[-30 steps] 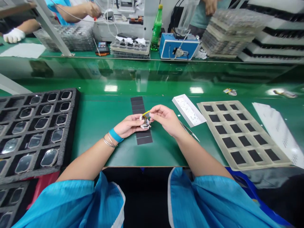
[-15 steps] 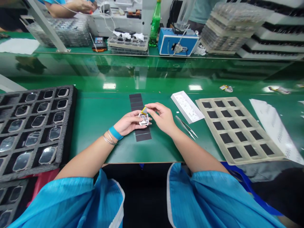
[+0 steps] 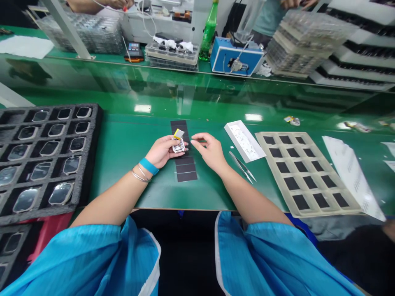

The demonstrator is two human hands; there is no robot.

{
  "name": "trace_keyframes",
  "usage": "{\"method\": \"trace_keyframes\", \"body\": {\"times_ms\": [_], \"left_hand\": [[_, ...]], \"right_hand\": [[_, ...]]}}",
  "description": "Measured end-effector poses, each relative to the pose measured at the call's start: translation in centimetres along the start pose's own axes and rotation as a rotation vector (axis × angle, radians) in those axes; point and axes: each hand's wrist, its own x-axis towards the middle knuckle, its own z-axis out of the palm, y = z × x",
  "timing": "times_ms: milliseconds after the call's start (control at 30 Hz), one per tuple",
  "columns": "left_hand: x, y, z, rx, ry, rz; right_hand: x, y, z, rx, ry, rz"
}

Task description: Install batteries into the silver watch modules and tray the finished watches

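Over a black strip on the counter, the left hand grips a small clear module, yellow tab pointing away; the right hand hangs open, empty.

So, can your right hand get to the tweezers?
Probably yes. The right hand looks free, and the tweezers lie close beside it on the green mat, with nothing seeming to block the way.

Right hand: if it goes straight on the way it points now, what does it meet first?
The right hand would probably meet the small device with a yellow tab in the left hand; depth is unclear.
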Motion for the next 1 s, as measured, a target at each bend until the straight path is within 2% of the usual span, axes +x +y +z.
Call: {"method": "trace_keyframes", "body": {"times_ms": [133, 267, 667, 833, 900, 1000], "left_hand": [[0.3, 0.5, -0.4, -0.067, 0.059, 0.006], [0.4, 0.0, -0.3, -0.093, 0.036, 0.014], [0.5, -0.8, 0.0, -0.120, 0.046, 0.014], [0.6, -0.7, 0.0, -0.109, 0.061, 0.018], [0.6, -0.7, 0.0, -0.100, 0.061, 0.016], [0.5, -0.6, 0.1, -0.092, 0.068, 0.019]], "right_hand": [[0.0, 0.6, 0.3, -0.293, -0.190, -0.014], [-0.2, 0.9, 0.9, -0.493, -0.227, -0.062], [0.4, 1.9, 1.0, -0.398, -0.188, 0.005], [0.4, 1.8, 1.7, -0.455, -0.199, 0.041], [0.3, 1.5, 1.6, -0.466, -0.225, 0.009], [-0.1, 0.6, 0.6, -0.398, -0.273, -0.120]]}}
